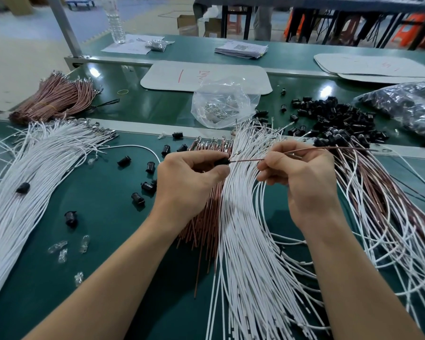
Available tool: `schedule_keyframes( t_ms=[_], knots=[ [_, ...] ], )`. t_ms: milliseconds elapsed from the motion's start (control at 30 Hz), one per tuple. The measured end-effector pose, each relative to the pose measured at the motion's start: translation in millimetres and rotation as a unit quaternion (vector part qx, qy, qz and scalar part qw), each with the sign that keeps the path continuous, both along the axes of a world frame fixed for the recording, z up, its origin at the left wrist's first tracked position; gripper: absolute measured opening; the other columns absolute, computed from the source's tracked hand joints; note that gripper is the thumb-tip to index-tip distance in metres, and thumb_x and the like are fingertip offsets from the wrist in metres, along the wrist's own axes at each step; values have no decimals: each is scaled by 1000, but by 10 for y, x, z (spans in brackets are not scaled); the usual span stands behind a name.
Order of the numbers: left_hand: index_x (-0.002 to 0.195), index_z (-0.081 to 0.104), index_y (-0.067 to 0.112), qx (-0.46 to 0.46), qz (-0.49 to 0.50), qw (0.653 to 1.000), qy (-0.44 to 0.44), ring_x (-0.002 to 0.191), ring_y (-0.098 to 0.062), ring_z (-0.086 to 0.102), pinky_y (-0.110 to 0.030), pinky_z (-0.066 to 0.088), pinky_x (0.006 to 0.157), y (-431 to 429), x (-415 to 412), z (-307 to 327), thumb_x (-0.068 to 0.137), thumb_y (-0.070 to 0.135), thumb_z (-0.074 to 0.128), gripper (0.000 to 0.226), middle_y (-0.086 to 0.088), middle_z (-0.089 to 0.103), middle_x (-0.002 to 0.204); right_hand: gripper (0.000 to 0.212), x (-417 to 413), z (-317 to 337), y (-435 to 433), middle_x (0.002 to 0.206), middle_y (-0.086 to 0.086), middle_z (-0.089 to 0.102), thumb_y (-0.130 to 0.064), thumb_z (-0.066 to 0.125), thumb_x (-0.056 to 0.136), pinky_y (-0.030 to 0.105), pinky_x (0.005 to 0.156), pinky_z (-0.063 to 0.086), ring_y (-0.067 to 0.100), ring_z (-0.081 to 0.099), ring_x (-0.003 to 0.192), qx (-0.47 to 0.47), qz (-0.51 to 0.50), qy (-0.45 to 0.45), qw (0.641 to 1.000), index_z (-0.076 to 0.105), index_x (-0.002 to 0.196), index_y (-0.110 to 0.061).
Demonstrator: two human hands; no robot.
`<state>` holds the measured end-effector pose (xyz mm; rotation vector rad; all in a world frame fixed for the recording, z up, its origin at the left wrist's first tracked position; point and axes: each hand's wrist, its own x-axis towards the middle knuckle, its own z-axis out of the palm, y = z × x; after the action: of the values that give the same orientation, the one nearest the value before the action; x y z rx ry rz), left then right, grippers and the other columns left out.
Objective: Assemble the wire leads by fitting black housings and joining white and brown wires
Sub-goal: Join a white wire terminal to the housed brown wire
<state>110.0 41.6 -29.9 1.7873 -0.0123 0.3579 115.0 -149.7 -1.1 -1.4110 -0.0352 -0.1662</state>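
My left hand (194, 177) pinches a small black housing (221, 161) between thumb and fingers. My right hand (302, 173) pinches a thin brown wire (245, 160) whose metal tip meets the housing's right end; the wire's tail (349, 148) runs off to the right. Under both hands lies a fan of white wires (245, 229), with a row of brown wires (204, 227) just left of it. How deep the tip sits in the housing is hidden.
Loose black housings (71, 218) dot the green mat (108, 241), and a heap of them (339, 119) lies at back right. White wire bundle (22, 192) left, brown bundle (57, 99) back left, clear bag of terminals (221, 104), mixed finished leads (383, 204) right.
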Motion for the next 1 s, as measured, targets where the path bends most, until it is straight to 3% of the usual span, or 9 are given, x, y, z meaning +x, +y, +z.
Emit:
schedule_keyframes(
  t_ms=[167,400,600,800,1000],
  knots=[
    [98,84,27,29,-12,999,-26,81,-3,74,-17,58,74,-9,-30,4,77,14,90,25,16,79,88,23,-12,-20,33,69,15,73,8,67,88,26,51,53,24,69,54,-25,14,-7,1000,72,76,-11],
    [103,81,31,8,-49,998,-46,91,-2,74,-14,56,81,-30,-18,5,87,13,82,24,18,79,96,17,16,-81,62,70,14,74,-8,71,94,26,49,50,27,69,54,-71,19,-2,997,77,78,-11],
    [108,82,23,104,-35,991,-79,93,-1,73,-21,58,86,-39,-50,-37,85,16,84,24,16,78,97,17,19,-113,82,64,7,73,-22,73,89,23,48,47,28,68,48,-165,0,-54,985,76,73,-16],
    [108,82,19,13,-48,998,-42,89,-8,76,-32,62,85,-39,-30,-24,85,14,84,23,11,80,95,18,33,-109,57,63,8,72,-22,72,90,23,46,46,27,65,46,-166,18,-53,984,76,73,-15],
    [111,81,21,49,-56,997,-31,88,0,73,-25,61,83,-78,-62,-12,93,25,75,18,14,79,94,18,42,-93,20,62,7,71,-15,72,92,21,44,45,22,62,44,-165,22,-67,984,75,74,-17]
  ],
)
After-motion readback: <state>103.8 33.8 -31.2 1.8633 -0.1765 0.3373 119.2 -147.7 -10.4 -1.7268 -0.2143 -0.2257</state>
